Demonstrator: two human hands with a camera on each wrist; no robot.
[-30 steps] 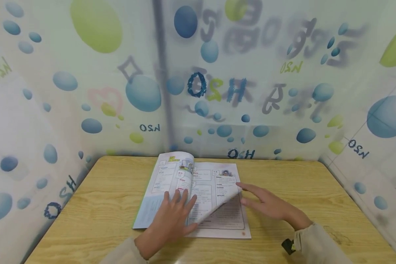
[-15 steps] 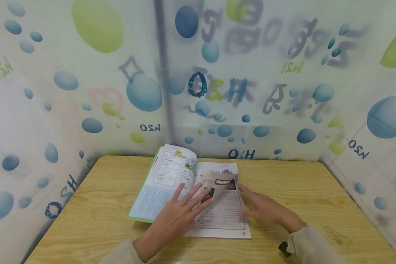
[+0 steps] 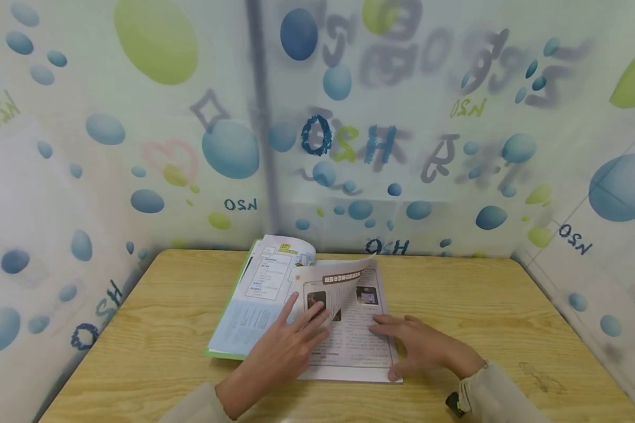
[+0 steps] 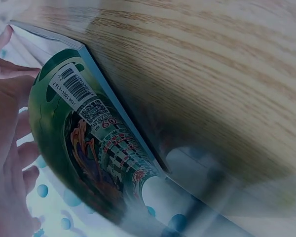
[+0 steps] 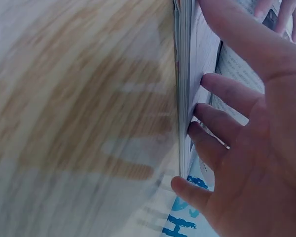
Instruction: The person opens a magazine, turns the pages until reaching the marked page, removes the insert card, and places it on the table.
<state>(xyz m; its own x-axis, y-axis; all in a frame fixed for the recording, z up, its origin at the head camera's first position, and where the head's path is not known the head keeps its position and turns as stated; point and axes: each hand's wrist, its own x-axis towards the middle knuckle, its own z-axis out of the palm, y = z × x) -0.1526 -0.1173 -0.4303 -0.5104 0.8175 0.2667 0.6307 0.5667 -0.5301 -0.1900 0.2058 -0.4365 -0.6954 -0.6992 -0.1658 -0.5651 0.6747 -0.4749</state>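
An open magazine [image 3: 349,349] lies on the wooden table, its left side raised and curved. One page is lifted and curls toward the left, showing a dark heading band and photos. My left hand [image 3: 287,346] rests on this page near the spine, fingers spread and straight. On the right side, my right hand [image 3: 425,343] touches the facing page with extended fingers, its thumb at the lower right corner. The left wrist view shows the green back cover [image 4: 91,128] with a barcode, bowed up off the table. In the right wrist view, fingertips touch beside the magazine's page edges [image 5: 184,74].
The wooden table [image 3: 471,294] extends around the magazine on both sides. Behind and beside it hangs a pale curtain [image 3: 434,76] printed with blue and green dots and mirrored H2O lettering. A small black object [image 3: 456,404] sits at my right cuff.
The page has gone from a lifted lower corner to curling over toward the left. My left hand has shifted right onto it. The right hand has moved lower and inward onto the right page.
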